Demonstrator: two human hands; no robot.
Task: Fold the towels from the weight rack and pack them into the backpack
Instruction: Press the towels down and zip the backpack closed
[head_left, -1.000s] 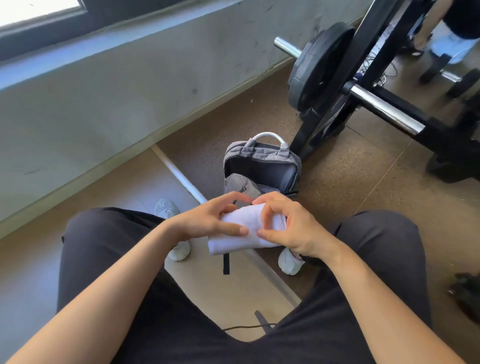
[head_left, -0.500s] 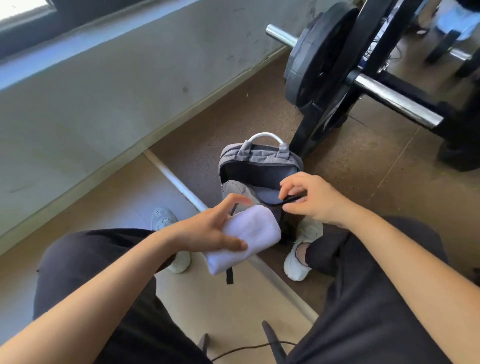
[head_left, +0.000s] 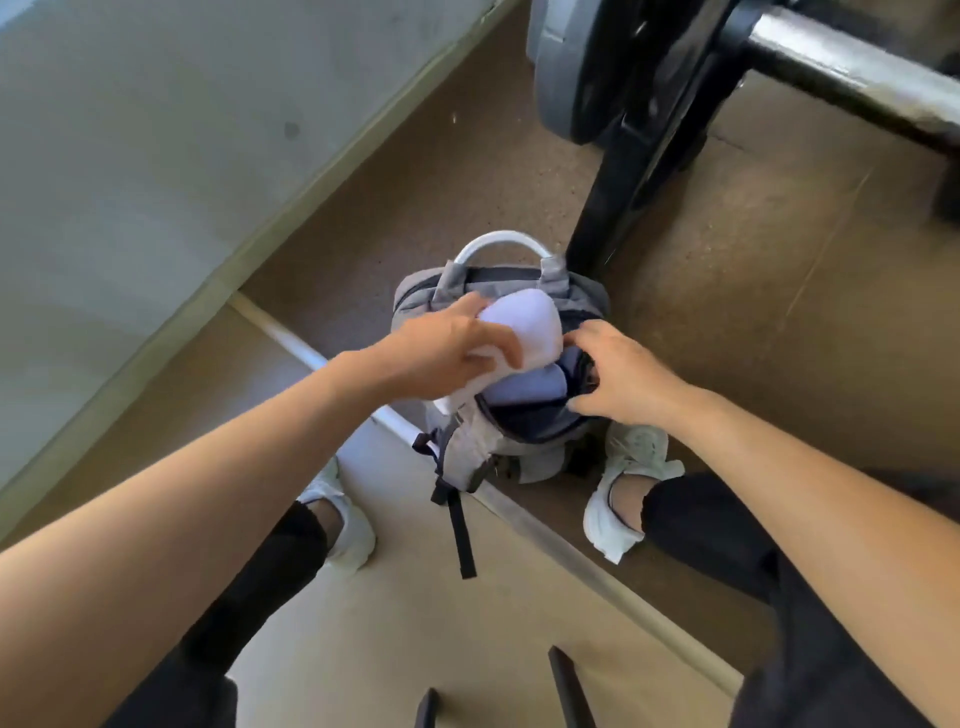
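A grey backpack (head_left: 470, 457) with a white handle stands on the floor between my feet, its top unzipped. My left hand (head_left: 441, 345) grips a folded white towel (head_left: 530, 325) right over the opening. Below it, inside the bag, lies another pale folded towel (head_left: 527, 387). My right hand (head_left: 621, 376) holds the right edge of the opening, fingers curled over the rim.
A black weight rack upright (head_left: 623, 171) with a grey plate (head_left: 563, 73) and a chrome bar (head_left: 852, 67) stands just behind the bag. A grey wall (head_left: 156, 130) runs along the left. My white shoes (head_left: 623, 488) flank the bag; a loose strap (head_left: 460, 530) trails forward.
My right hand let go of the towel and took the bag's opening. My left hand carried the towel forward over the open bag. I leaned in closer.
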